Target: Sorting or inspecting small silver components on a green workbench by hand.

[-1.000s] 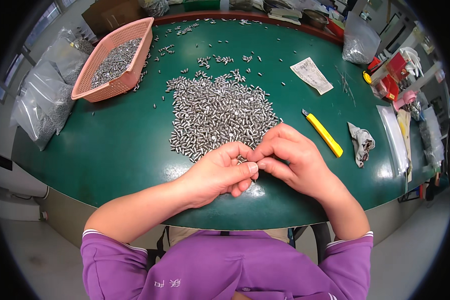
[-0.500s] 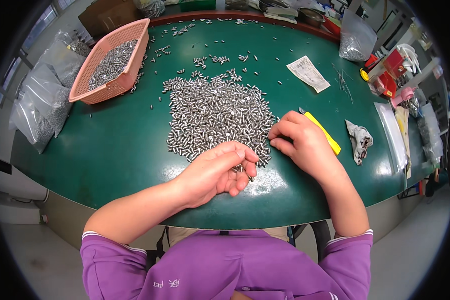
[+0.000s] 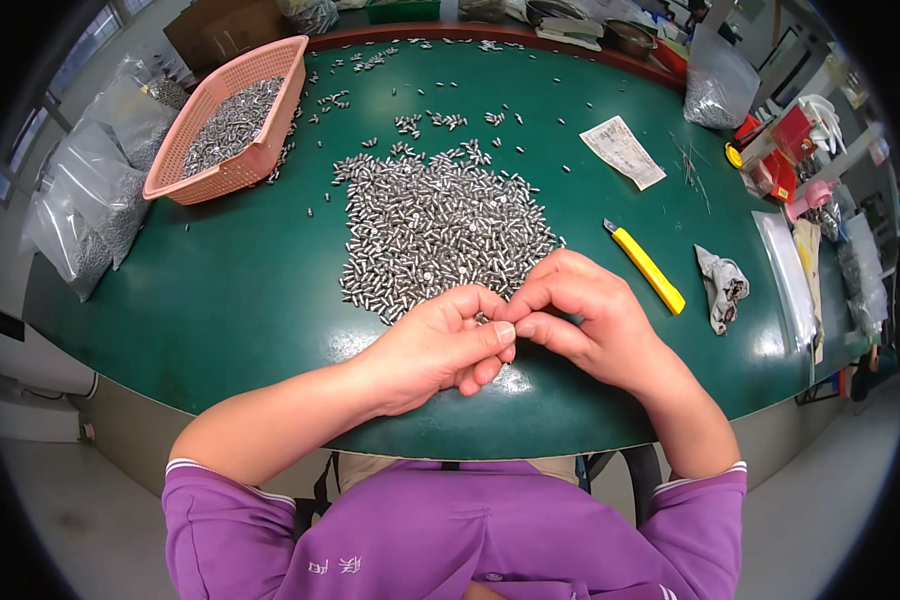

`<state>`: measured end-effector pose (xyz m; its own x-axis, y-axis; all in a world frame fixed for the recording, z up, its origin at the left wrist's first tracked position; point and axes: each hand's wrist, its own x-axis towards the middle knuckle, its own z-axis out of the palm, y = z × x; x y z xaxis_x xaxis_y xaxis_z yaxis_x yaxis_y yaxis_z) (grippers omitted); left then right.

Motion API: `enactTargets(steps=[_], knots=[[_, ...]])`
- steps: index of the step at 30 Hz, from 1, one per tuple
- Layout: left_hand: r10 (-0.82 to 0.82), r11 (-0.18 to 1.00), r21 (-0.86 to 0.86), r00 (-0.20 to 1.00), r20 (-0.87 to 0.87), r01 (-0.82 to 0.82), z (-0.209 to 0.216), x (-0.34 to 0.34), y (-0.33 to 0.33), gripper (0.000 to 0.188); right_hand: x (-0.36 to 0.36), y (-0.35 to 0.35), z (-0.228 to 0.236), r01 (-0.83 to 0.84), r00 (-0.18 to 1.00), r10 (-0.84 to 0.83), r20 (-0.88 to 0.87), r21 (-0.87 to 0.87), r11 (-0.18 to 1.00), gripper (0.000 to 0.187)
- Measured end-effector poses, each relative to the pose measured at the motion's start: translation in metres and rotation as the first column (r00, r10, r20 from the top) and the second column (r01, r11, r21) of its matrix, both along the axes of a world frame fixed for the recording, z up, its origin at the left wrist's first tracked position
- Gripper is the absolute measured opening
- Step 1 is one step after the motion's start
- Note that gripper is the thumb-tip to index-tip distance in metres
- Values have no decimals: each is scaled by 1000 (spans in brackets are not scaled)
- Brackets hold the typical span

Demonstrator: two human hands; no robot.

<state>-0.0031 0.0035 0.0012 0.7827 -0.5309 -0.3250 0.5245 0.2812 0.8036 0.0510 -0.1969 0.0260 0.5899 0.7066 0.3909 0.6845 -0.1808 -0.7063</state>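
A broad heap of small, silver, bullet-shaped metal pins [image 3: 440, 230] is spread over the green table. At its near edge my two hands meet, fingertips touching. My left hand [image 3: 445, 345] is closed, palm side turned inward, fingers curled and thumb pressed toward the right. A bit of metal shows between its thumb and forefinger, but I cannot tell whether it is held or lies behind. From the right, my right hand [image 3: 590, 315] pinches thumb and forefinger together at the left thumb's tip. Whatever sits in that pinch is hidden.
A pink plastic basket [image 3: 235, 125] of pins stands back left, beside filled clear bags [image 3: 90, 215]. Right of the heap lie a yellow utility knife [image 3: 648, 270], a paper slip [image 3: 622, 152], thin wires [image 3: 690, 170] and a crumpled stained cloth [image 3: 722, 288]. Loose pins are scattered toward the back.
My right hand has moved left and nearer to me, from the heap's right edge to my left hand's fingertips. My left thumb and fingers have drawn together. The knife is now fully uncovered.
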Motion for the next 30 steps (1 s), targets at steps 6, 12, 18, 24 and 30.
enactTargets(steps=[6,12,18,24,30], knots=[[13,998,-64,1000,-10,-14,0,1,-1,17,10,-11,-1,238,965,-223,135,-104,966,12],[34,996,-82,997,-65,-39,0,0,1,21,16,-20,-4,260,958,-217,189,-245,934,15],[60,993,-97,996,-62,-66,0,1,0,26,17,-20,-7,212,963,-144,227,-314,925,15],[52,993,-104,997,-55,-58,0,0,1,22,14,-18,-7,221,961,-145,235,-338,915,12],[25,999,-38,1000,-8,-25,0,0,0,21,9,-8,0,11,1000,-9,20,-102,995,7]])
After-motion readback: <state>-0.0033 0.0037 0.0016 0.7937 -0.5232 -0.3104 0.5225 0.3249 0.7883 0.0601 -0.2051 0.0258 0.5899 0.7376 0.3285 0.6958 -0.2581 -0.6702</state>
